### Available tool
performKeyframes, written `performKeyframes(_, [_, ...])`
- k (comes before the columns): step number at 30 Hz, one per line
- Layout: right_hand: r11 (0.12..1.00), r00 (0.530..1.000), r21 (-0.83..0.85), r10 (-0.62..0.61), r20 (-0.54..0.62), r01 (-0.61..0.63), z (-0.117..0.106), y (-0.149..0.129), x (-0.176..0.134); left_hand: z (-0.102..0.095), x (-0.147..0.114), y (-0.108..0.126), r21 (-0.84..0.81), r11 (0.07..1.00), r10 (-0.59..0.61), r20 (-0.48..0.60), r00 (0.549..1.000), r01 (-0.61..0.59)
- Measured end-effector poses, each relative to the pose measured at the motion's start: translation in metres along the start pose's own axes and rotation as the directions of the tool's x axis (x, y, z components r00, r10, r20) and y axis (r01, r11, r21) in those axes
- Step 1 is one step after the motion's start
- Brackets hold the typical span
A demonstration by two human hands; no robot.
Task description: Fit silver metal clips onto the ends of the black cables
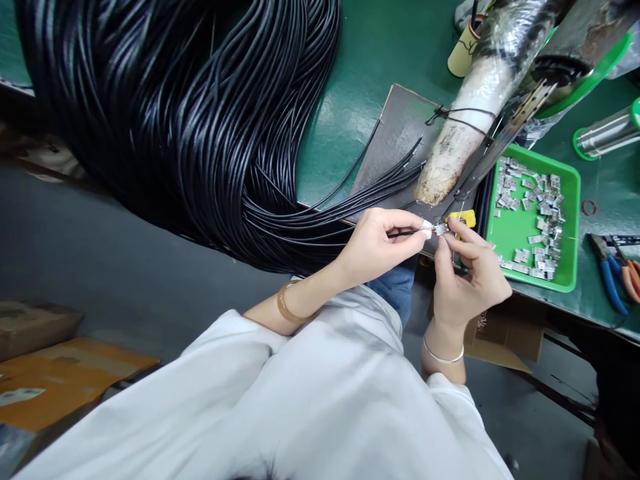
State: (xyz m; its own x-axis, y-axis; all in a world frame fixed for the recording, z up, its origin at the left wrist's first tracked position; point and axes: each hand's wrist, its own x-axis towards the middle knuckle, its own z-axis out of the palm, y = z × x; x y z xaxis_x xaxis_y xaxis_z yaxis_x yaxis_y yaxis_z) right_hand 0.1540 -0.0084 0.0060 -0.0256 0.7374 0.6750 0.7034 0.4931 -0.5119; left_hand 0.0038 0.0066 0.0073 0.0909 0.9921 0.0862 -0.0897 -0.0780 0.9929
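Observation:
My left hand (377, 243) pinches the end of a black cable (399, 234) between thumb and forefinger; white wrapping covers its fingertips. Against that cable end, my right hand (470, 270) grips a small metal connector (441, 229) with thumb and fingers. The two hands nearly meet, and the exact joint between cable and connector is too small to make out. Behind the left hand, several stripped cable ends (400, 167) fan out over a dark board (400, 123). They come from a thick bundle of black cables (190, 120) draped over the table edge.
A wrapped white pipe (467, 123) slants down just beyond my hands, beside a small yellow object (463, 219). Right of it, a green tray (513, 230) holds many metal connectors. Pliers (611, 277), a solder spool (607, 133) and a red ring (589, 207) lie farther right.

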Motion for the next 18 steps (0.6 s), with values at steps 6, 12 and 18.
performKeyframes(6, [0.999, 0.999, 0.016, -0.05, 0.006, 0.05, 0.003, 0.002, 0.003, -0.002, 0.001, -0.003, 0.258, 0.946, 0.211, -0.038, 0.977, -0.195])
performKeyframes(12, [0.998, 0.999, 0.051, -0.023, 0.029, 0.021, 0.002, -0.001, 0.012, -0.003, 0.004, -0.001, 0.33, 0.907, 0.289, -0.039, 0.956, -0.261])
performKeyframes(18, [0.998, 0.999, 0.05, -0.027, 0.038, 0.025, 0.0, -0.007, 0.016, -0.005, 0.004, 0.001, 0.381, 0.872, 0.345, -0.034, 0.938, -0.307])
